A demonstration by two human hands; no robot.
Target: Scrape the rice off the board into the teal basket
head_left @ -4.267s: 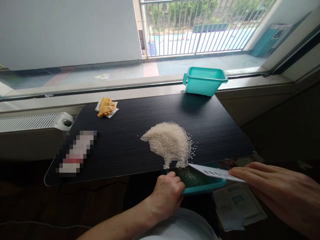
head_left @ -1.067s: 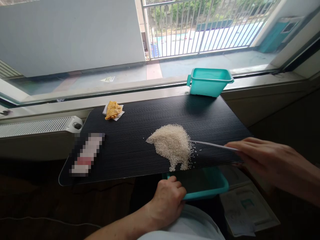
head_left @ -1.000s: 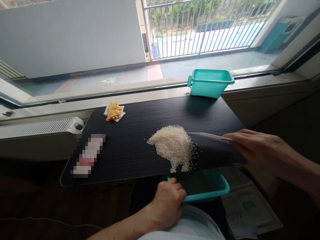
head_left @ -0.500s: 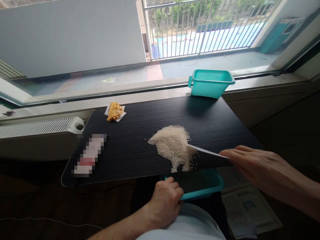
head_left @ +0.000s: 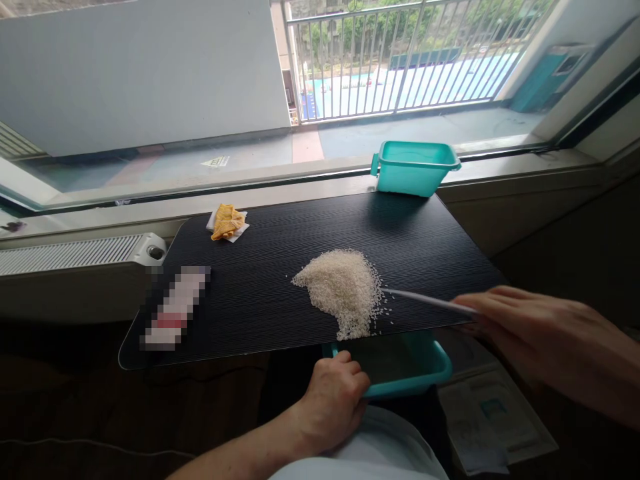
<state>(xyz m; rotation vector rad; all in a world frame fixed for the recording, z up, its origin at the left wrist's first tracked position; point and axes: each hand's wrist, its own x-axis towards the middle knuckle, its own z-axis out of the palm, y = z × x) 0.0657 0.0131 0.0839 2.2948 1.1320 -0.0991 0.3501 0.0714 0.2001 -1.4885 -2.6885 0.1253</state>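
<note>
A heap of white rice (head_left: 343, 283) lies on the dark tabletop (head_left: 260, 300), spreading to its front edge. My right hand (head_left: 535, 327), at the right, is closed on a thin white flat strip (head_left: 425, 299), seen nearly edge-on; its exact kind I cannot make out. The strip's far end is at the right side of the heap, among loose grains. My left hand (head_left: 337, 387) grips the rim of a teal plastic bin (head_left: 407, 387) under the table's front edge, in front of my body. The bin's inside is dark, and its contents are unclear.
A second teal bin (head_left: 413, 177) stands at the table's back right corner by the window. A folded yellow cloth (head_left: 229, 222) rests on white paper at the back left. A blurred-out flat item (head_left: 177, 307) lies at the left. A radiator (head_left: 80, 253) is beyond the left edge.
My right hand has drawn the strip a little to the right, out of the rice. The heap's front right edge has shifted, with its two tongues now merged. My left hand stays on the bin.
</note>
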